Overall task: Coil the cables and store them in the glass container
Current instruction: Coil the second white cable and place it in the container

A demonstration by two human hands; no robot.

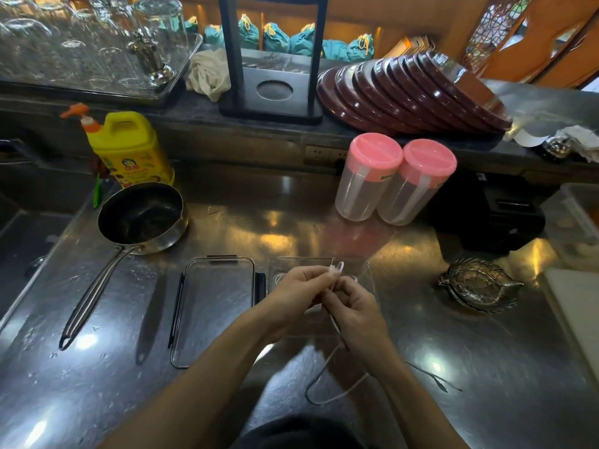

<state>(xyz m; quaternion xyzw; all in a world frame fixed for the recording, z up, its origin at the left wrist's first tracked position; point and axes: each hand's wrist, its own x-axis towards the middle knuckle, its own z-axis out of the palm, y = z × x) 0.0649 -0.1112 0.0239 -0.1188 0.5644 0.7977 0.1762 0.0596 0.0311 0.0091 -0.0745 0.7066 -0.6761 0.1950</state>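
Head view: at lower centre the left hand [296, 291] and right hand [355, 311] both pinch a white cable [337, 382], folded into a small loop at the fingertips; its slack hangs toward the bottom of the frame. Directly behind the hands the glass container [364, 270] sits on the steel worktop [227, 222], its lid [215, 306] just left. A saucepan [142, 217] stands at left.
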